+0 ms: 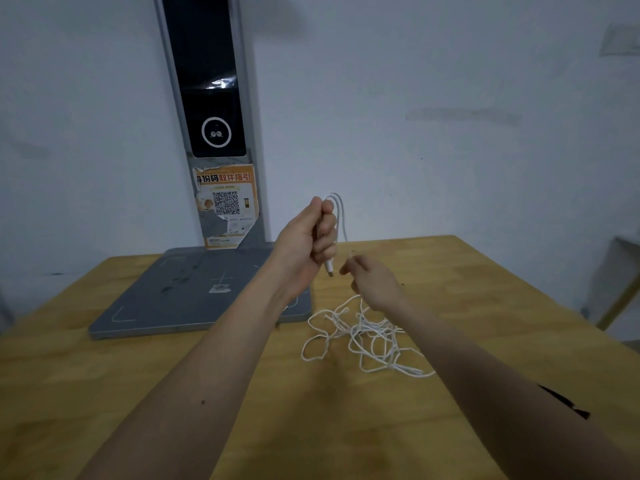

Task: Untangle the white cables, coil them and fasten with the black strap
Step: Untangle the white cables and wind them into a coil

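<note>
Above the table's [104, 375] far edge: left hand [308, 237] clenched round a folded cable end [337, 216], plug [330, 270] hanging, likely starting a coil. Right hand [375, 284] pinching a strand. White cables [363, 337] tangled mid-table. Black strap [564, 401] beyond the right forearm.

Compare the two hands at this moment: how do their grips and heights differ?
The left hand is raised higher, fist closed round a folded loop of white cable, its plug end hanging below the fist. The right hand sits lower, just above the tangled cables on the wooden table, and only pinches a thin strand between thumb and forefinger. Both hold white cable above the table.
</note>
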